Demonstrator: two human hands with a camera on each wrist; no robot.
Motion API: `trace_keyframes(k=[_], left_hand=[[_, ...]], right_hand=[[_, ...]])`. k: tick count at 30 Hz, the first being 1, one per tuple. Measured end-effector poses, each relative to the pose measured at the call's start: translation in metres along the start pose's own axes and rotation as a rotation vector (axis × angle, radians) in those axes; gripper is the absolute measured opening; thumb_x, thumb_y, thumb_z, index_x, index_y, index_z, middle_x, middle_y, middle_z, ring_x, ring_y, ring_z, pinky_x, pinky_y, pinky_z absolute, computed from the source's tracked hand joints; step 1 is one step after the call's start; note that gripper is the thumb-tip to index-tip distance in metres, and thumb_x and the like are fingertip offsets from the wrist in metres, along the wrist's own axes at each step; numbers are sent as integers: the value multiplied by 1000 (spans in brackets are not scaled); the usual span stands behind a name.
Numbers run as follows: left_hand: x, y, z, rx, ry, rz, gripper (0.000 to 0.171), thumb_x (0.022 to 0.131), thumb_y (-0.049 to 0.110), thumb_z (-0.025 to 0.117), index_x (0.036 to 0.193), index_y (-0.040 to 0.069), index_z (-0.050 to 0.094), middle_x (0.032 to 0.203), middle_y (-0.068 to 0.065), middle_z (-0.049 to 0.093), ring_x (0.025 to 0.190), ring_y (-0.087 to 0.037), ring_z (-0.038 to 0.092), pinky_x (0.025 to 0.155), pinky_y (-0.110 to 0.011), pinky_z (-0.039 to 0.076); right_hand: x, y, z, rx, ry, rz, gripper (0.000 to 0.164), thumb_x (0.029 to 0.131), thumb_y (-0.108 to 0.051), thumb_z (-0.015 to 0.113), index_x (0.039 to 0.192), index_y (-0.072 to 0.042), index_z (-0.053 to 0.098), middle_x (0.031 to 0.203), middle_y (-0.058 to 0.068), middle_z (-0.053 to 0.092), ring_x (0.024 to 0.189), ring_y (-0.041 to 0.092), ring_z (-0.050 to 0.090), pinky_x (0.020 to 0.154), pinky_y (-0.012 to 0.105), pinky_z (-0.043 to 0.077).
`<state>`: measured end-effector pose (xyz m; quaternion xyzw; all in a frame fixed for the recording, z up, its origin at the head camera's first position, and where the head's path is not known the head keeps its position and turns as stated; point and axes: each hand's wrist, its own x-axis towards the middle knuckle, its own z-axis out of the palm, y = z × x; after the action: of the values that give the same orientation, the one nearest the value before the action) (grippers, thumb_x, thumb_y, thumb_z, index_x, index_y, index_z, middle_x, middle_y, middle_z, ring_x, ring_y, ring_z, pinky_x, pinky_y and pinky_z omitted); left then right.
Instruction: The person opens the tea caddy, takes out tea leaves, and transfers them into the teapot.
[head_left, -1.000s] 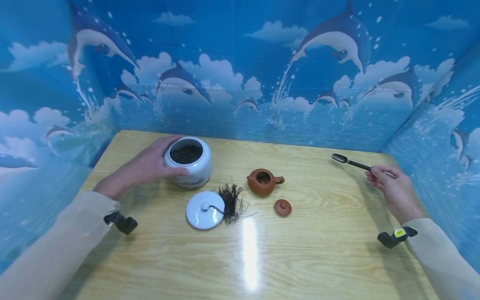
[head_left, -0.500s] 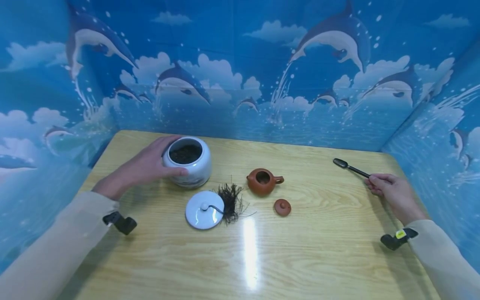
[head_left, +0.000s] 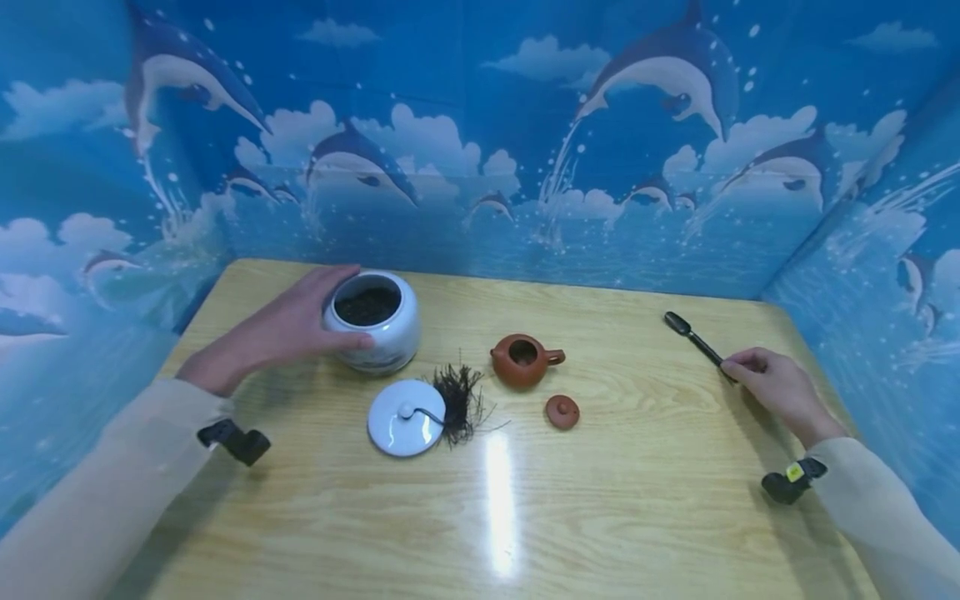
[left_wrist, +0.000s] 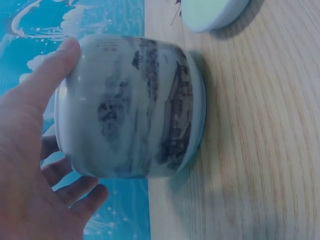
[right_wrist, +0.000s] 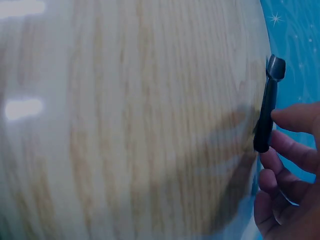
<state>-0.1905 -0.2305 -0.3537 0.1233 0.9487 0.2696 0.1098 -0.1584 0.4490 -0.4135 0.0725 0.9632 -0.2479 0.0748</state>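
Note:
My left hand (head_left: 303, 317) grips the side of a white porcelain jar (head_left: 386, 337), thumb on the near side and fingers around the far side. Dark loose tea shows inside the jar; its wall (left_wrist: 125, 110) carries a painted landscape in the left wrist view. At the right, my right hand (head_left: 776, 387) pinches the handle end of a black tea scoop (head_left: 697, 340), which lies low over the table with its bowl pointing away to the left. In the right wrist view the thumb meets the scoop's handle (right_wrist: 266, 117).
The jar's white lid (head_left: 405, 418) lies in front of it, beside a tangle of dark, thin strands (head_left: 457, 404). A brown clay teapot (head_left: 517, 371) stands uncovered mid-table, its small lid (head_left: 562, 412) nearby. Dolphin-printed curtains (head_left: 480, 150) border the wooden table (head_left: 630, 492).
My right hand has come down and slightly left, lowering the tea scoop toward the table and turning its handle end nearer to me. My left hand stays on the jar.

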Motion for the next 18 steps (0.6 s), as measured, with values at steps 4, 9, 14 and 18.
trace_keyframes(k=[4, 9, 14, 18], left_hand=[[-1, 8, -4, 10, 30, 17, 116, 88, 77, 76, 176, 23, 22, 182, -18, 18, 166, -49, 19, 127, -80, 24], [5, 31, -6, -2, 131, 115, 89, 100, 63, 72, 171, 22, 37, 180, -13, 27, 167, -44, 21, 129, -78, 22], [14, 63, 5, 9, 213, 245, 70, 104, 45, 75, 162, 12, 52, 172, -13, 44, 162, -40, 34, 132, -70, 27], [22, 90, 25, 20, 213, 305, 64, 105, 42, 74, 157, 11, 56, 167, -14, 50, 158, -37, 42, 132, -63, 32]], right_hand=[[-1, -12, -4, 10, 70, -62, 61, 115, -46, 51, 147, 5, 57, 133, 29, 63, 109, 34, 60, 73, 32, 51], [-7, -41, -7, 60, 170, -129, 66, 115, -47, 49, 157, 3, 50, 145, 31, 56, 125, 45, 54, 82, 40, 49], [-14, -81, 4, 95, 240, -254, 61, 114, -42, 57, 157, 0, 53, 146, 30, 58, 129, 46, 56, 87, 25, 47], [-22, -106, 18, 128, 232, -333, 55, 113, -38, 61, 153, 0, 56, 143, 27, 61, 127, 44, 59, 82, 12, 45]])
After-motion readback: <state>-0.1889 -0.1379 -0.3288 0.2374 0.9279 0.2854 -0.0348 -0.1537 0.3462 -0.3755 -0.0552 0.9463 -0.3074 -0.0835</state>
